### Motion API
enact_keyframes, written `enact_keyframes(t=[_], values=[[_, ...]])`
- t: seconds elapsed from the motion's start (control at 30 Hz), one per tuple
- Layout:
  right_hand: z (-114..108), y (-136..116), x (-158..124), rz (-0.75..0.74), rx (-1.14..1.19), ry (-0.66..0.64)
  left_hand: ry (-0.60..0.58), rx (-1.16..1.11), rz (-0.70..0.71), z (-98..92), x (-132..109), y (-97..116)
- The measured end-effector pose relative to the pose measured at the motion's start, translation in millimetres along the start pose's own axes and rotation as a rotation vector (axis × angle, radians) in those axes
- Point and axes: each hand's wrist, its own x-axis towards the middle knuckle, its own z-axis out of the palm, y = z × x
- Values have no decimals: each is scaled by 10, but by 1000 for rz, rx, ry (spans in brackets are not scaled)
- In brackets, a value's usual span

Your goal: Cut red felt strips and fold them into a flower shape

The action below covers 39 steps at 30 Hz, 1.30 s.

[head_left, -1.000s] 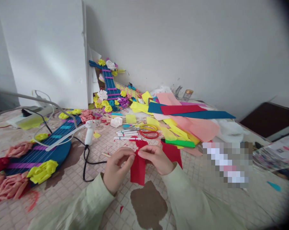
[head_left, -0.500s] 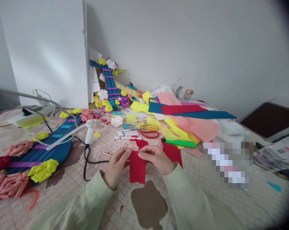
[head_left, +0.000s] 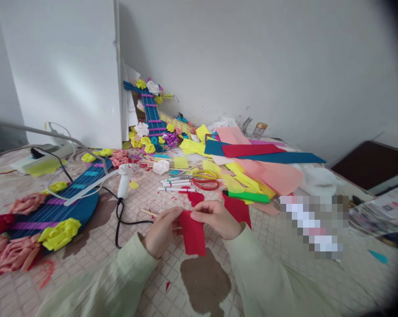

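Note:
A strip of red crepe paper (head_left: 194, 235) hangs between my hands, above the patterned tabletop. My left hand (head_left: 162, 230) pinches its upper left corner; some of those fingers are hidden behind the paper. With thumb and fingers closed, my right hand (head_left: 219, 219) grips the upper right corner. Just beyond the hands lie a small red paper piece (head_left: 195, 198) and, to the right, a larger red sheet (head_left: 238, 210). Several white markers (head_left: 175, 184) rest behind them, beside red-handled scissors (head_left: 206, 185).
A white glue gun (head_left: 123, 185) with a black cord stands left of my hands. Further left lies a blue paper guitar (head_left: 73, 193) with paper flowers. Coloured paper strips (head_left: 265, 154) are heaped at the back right, near a green marker (head_left: 248, 197).
The red paper strip has shifted slightly right and now tilts, its lower end swung to the right. My left fingers have moved slightly along its top edge; both hands still grip it.

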Motion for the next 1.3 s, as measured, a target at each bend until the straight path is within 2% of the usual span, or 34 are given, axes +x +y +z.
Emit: enact_keyframes(t=[0.27, 0.43, 0.6, 0.83, 1.3], values=[[-11, -19, 1, -4, -85, 16, -122, 98, 65, 19, -43, 24], [-20, 3, 13, 0, -86, 13, -136, 124, 90, 16, -31, 12], [-14, -3, 10, 33, -27, 2, -112, 168, 138, 15, -26, 9], [-8, -26, -5, 7, -84, -53, -22, 348, 330, 0, -13, 34], [7, -18, -5, -13, -128, -31, 13, 463, 423, -8, -16, 37]])
